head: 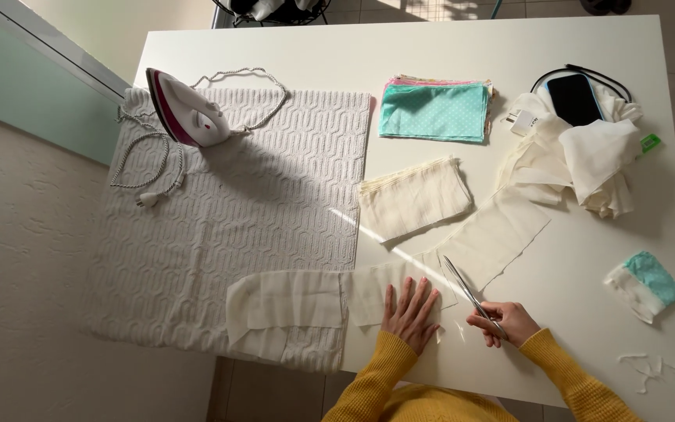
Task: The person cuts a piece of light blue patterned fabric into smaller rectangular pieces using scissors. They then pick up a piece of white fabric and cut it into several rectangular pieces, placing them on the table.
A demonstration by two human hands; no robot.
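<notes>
A long strip of cream fabric [494, 234] runs across the white table [431, 47] from the folded end at the left to a heap at the right. My left hand [410, 314] lies flat on the strip, fingers spread, pressing it down. My right hand [503, 323] grips silver scissors [466, 291], whose blades point up and left along the cloth's edge just right of my left hand. Both sleeves are mustard yellow.
A white-and-magenta iron [187, 109] stands on a grey textured mat [236, 211] with its cord coiled beside it. Turquoise dotted fabric squares [433, 112], stacked cream squares [414, 197], a phone [573, 99] on bunched cream cloth, a small folded piece [645, 285] and scraps [658, 367] lie around.
</notes>
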